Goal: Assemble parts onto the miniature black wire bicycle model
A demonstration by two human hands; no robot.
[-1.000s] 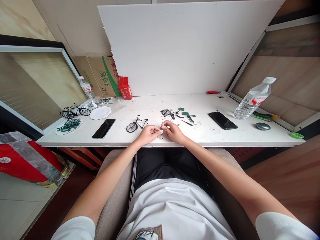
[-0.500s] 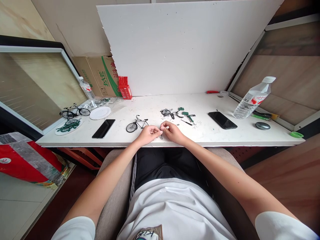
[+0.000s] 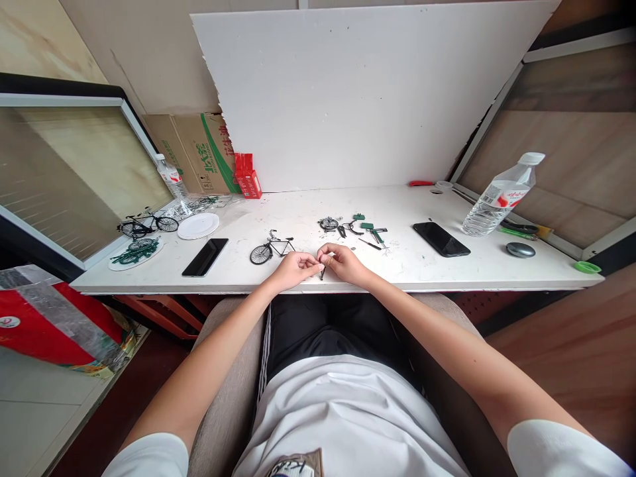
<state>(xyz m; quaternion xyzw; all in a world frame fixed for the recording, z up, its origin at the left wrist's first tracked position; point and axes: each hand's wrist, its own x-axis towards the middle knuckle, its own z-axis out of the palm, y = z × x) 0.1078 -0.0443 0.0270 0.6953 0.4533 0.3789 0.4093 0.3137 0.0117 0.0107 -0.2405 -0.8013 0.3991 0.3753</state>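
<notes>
Where I look down through the head camera, both hands meet at the near edge of the white desk (image 3: 238, 228). The left hand (image 3: 295, 270) and the right hand (image 3: 344, 265) are pinched fingertip to fingertip around a small dark part (image 3: 322, 273), which pokes out below them; which one carries its weight I cannot tell.

Just left of my left hand stands a bicycle model (image 3: 271, 249) — its left wheel, handlebar, frame and saddle show, but I see no wheel at its right end, so I judge it only partly built. At the far left a second bicycle (image 3: 144, 225) shows both wheels and looks finished to me.

What seems left over lies beyond my right hand: round black parts (image 3: 328, 224), green pieces (image 3: 366, 226) and a thin dark rod (image 3: 370, 244), all loose — how many belong to the nearer model, I can't say.
</notes>
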